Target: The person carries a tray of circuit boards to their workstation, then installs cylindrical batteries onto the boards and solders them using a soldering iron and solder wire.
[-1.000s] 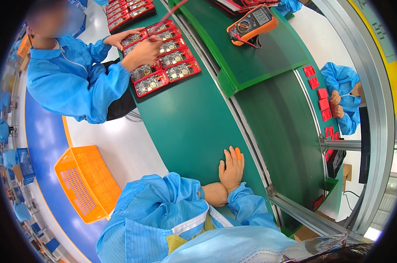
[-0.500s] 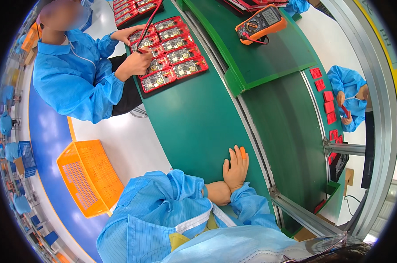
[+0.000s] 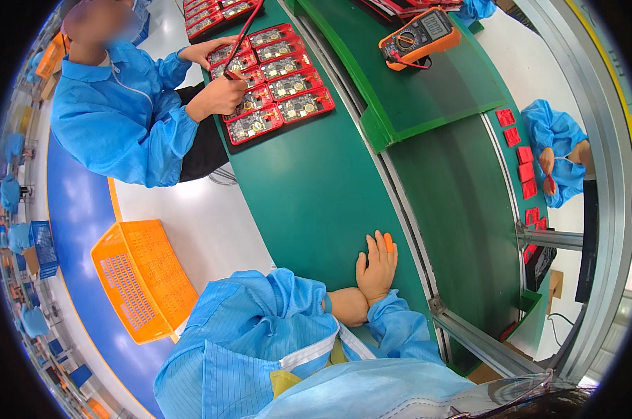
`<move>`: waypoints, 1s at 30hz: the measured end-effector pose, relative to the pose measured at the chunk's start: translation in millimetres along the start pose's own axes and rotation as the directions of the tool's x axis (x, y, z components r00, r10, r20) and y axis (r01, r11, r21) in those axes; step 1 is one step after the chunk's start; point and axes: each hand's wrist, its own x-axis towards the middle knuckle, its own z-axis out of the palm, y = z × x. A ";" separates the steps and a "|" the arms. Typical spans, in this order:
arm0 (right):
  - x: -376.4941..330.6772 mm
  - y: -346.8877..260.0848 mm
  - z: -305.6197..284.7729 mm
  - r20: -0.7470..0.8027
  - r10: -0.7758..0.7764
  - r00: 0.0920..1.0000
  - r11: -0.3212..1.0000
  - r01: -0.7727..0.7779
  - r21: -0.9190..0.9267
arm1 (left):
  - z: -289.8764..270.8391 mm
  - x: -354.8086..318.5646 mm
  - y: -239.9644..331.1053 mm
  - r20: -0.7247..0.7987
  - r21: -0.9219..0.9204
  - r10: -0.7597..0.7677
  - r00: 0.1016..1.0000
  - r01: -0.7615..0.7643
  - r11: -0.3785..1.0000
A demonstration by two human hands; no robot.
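Observation:
My right hand [image 3: 377,269] lies flat, palm down, on the green table [image 3: 302,202] near its right edge. Its fingers are stretched out, with an orange cover [image 3: 388,242] on one of them, and nothing is in it. Against the right wrist rests my left hand [image 3: 347,307], the forearms crossing there. The left fingers are hidden, so their pose does not show. Farther up the table, red trays with circuit boards [image 3: 300,106] stand in rows. A co-worker's hand [image 3: 222,94] holds a thin dark tool with a red-and-black stem over them.
An orange multimeter [image 3: 417,40] sits on a raised green panel beyond the rail. An orange basket [image 3: 145,279] stands left of the table. Metal framing [image 3: 483,346] runs along the right. Another person [image 3: 553,153] handles red parts at the far right.
My hands stay in place. The co-worker's hand with the tool has shifted slightly over the trays. At the far right, the other person's hands and red part have moved.

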 end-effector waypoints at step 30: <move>-2.1 -0.9 -1.2 -0.006 0.002 1.000 1.000 -0.001 0.006 | -4.8 0.3 4.8 0.045 -0.034 -0.018 0.999 0.020 0.999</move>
